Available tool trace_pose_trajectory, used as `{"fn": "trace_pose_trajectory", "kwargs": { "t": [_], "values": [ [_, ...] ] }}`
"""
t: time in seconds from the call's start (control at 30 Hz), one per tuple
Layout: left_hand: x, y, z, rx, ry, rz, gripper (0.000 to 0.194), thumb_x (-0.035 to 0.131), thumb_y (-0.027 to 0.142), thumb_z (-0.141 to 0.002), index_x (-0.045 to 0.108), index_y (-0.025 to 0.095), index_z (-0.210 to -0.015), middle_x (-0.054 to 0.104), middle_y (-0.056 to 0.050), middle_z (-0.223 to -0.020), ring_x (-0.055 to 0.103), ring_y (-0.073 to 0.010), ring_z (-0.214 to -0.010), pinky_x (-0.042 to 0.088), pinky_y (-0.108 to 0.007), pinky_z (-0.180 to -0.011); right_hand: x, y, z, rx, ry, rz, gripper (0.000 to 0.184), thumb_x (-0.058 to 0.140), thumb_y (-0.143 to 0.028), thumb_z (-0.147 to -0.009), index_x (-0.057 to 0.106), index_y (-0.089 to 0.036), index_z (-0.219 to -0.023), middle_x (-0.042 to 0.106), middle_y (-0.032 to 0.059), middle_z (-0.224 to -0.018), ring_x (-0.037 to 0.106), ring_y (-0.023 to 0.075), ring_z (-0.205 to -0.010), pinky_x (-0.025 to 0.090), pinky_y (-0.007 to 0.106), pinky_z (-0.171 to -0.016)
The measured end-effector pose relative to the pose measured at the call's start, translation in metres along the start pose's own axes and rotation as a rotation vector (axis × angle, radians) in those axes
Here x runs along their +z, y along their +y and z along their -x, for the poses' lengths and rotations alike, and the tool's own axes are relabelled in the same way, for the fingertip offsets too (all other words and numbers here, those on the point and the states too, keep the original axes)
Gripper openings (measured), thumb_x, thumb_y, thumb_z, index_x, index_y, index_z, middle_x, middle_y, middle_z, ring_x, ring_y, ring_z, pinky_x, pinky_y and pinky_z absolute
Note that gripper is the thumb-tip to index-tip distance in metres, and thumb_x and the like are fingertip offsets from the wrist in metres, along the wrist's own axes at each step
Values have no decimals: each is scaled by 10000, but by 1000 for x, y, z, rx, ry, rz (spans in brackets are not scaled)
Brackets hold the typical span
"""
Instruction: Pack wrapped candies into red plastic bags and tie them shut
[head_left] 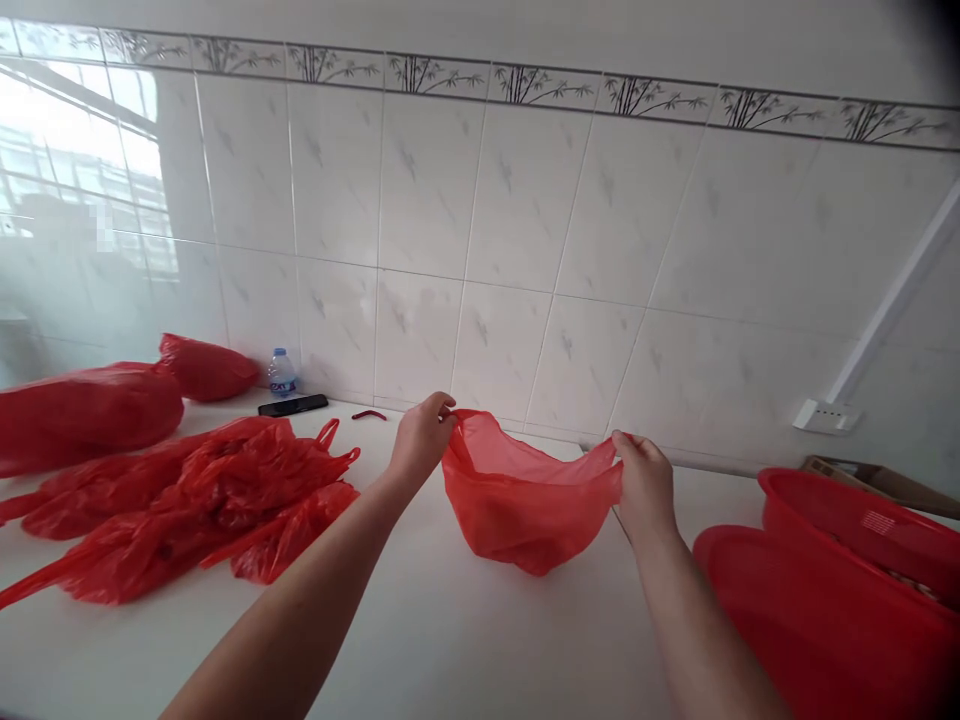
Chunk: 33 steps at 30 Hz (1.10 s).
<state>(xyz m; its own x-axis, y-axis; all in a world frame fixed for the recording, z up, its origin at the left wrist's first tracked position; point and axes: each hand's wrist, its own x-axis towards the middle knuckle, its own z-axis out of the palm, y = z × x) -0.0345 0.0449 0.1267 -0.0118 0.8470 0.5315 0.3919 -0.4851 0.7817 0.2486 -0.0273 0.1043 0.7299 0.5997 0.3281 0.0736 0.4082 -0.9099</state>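
Observation:
A thin red plastic bag hangs with its mouth spread wide between my two hands, over the white table. My left hand pinches the rim at the bag's left side. At the opposite side, my right hand grips the rim between thumb and fingers. The bag sags in the middle, and its see-through film shows a darker patch low down; I cannot tell whether anything lies inside.
Several filled red bags are heaped at the left. Behind them stand a water bottle, a black phone and a small dark red bent strip. Red plastic baskets and a cardboard box occupy the right. A tiled wall closes off the back.

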Motion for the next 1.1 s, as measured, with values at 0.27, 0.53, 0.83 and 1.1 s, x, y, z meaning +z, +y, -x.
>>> {"fn": "trace_pose_trajectory", "kwargs": {
  "t": [0.27, 0.53, 0.83, 1.1],
  "values": [
    [-8, 56, 1, -264, -408, 664, 327, 669, 210, -698, 538, 177, -995, 578, 0, -760, 535, -86, -610, 440, -222, -574, 22, -5, 31, 151, -162, -494, 298, 694, -441, -704, 536, -215, -816, 568, -57, -601, 525, 81, -491, 454, 202, -496],
    [-3, 75, 10, 29, -396, 498, 301, 625, 125, -708, 598, 151, -1006, 628, -42, -905, 586, -111, -751, 505, -286, -703, 45, -27, 75, 82, -577, -328, 446, 471, -510, -871, 535, -223, -1206, 449, -66, -503, 336, 70, -402, 235, 187, -379],
    [7, 83, 41, 371, -252, 108, 238, 580, 175, -776, 626, 215, -1005, 628, -8, -866, 587, -124, -757, 502, -256, -672, 66, -28, 89, -11, -808, 24, 412, 547, -510, -822, 471, -181, -586, 420, -45, -469, 359, 81, -456, 265, 229, -457],
    [37, 14, 58, 496, -256, -64, 122, 571, 135, -787, 647, 219, -832, 588, -23, -866, 551, -155, -834, 454, -288, -765, 70, 3, 74, 156, -725, -42, 346, 437, -409, -837, 449, -190, -569, 396, -48, -440, 305, 75, -388, 193, 228, -394]
  ]
}}
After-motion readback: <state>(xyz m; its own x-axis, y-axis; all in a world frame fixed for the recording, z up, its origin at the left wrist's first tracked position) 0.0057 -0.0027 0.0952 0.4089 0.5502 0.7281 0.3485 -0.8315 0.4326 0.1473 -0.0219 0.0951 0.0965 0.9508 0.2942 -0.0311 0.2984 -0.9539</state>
